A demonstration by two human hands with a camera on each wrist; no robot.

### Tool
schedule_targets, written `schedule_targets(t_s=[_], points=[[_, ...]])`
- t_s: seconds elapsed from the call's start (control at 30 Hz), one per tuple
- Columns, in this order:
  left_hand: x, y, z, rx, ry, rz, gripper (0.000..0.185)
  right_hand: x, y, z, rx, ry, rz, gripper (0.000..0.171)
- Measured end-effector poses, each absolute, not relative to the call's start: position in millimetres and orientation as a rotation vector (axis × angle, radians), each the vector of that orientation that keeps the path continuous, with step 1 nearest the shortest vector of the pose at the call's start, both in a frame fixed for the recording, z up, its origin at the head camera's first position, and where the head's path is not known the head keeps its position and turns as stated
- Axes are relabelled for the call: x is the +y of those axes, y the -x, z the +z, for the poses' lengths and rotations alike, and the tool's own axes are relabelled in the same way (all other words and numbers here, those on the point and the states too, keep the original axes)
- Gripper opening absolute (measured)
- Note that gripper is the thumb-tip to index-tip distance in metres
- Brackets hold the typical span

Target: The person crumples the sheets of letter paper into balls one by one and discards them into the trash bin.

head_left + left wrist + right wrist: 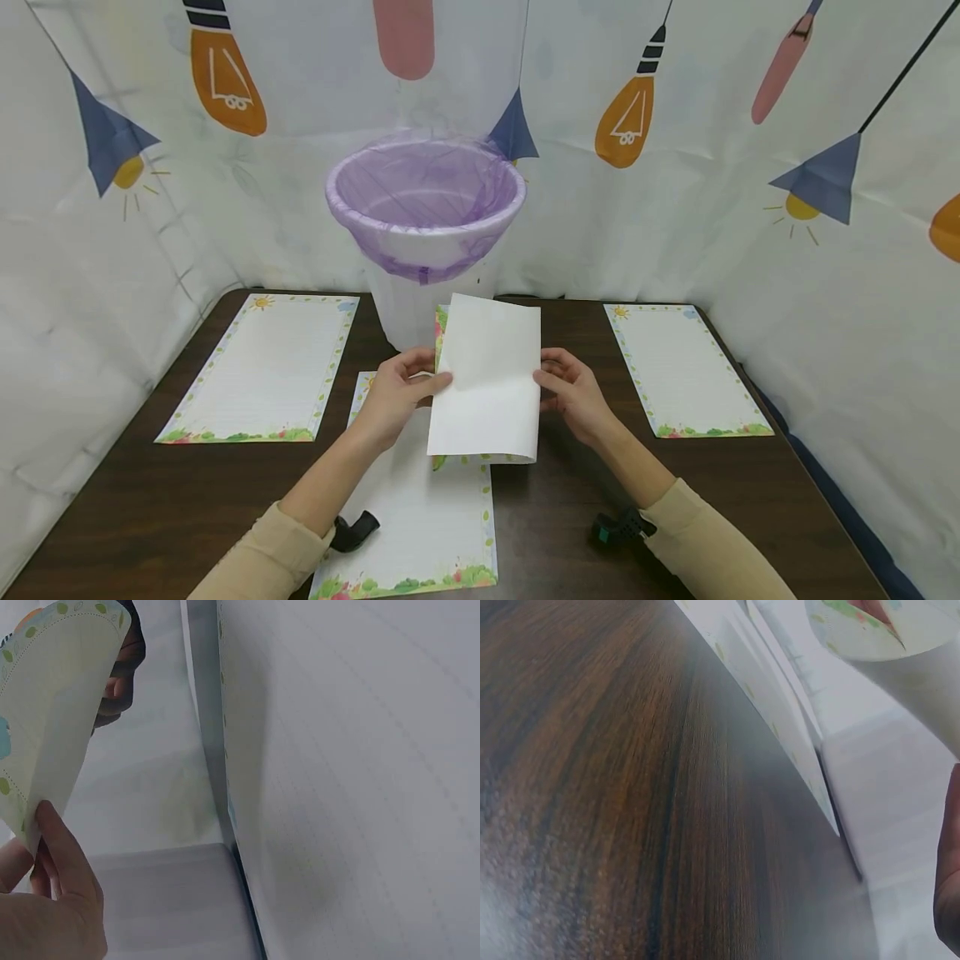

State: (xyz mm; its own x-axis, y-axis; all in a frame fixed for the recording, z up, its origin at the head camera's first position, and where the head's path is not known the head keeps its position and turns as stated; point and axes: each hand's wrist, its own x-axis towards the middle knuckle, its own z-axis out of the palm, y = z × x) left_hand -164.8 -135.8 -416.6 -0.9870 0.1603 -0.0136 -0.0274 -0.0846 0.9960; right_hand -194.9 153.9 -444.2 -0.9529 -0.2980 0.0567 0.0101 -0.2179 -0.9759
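Above the table, both hands hold a sheet of paper (487, 383) folded over, its blank white side facing up. A strip of its printed leafy border shows at the left and bottom edges. My left hand (397, 396) pinches the sheet's left edge, thumb in front. At the right edge, where the paper bends round, my right hand (573, 392) holds it between thumb and fingers. The left wrist view shows the paper (64, 697) curving into an open loop between the two hands. Beneath lies a bordered sheet (420, 517), partly covered by the left arm and the folded paper.
Two more bordered sheets lie on the dark wooden table (555, 517): a left sheet (262, 367) and a right sheet (682, 367). A white bin (397, 312) with a purple liner (427, 250) stands behind the hands. Patterned curtain (712, 100) surrounds the table.
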Motion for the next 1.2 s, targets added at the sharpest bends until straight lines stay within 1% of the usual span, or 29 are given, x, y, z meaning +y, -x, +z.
schedule_targets(t_s=[0.2,0.47,0.7,0.8,1.0,1.07,1.2], points=[[-137,165,-418,1.962,-0.164,2.248,0.037,155,195,-445,1.796,0.378,-2.333,0.035],[-140,166,-422,1.948,-0.187,2.263,0.041,154,193,-444,1.740,0.421,-2.384,0.032],[-140,164,-422,1.993,-0.355,2.240,0.045,155,192,-442,1.757,0.436,-2.406,0.038],[-140,163,-422,1.968,-0.390,2.252,0.039,155,193,-442,1.727,0.464,-2.422,0.042],[-141,166,-427,1.910,-0.349,2.305,0.018,157,195,-444,1.643,0.540,-2.439,0.049],[-142,166,-428,1.915,-0.360,2.306,0.016,157,196,-444,1.631,0.565,-2.442,0.046],[-143,167,-429,1.932,-0.407,2.302,0.021,158,196,-443,1.633,0.598,-2.413,0.032]])
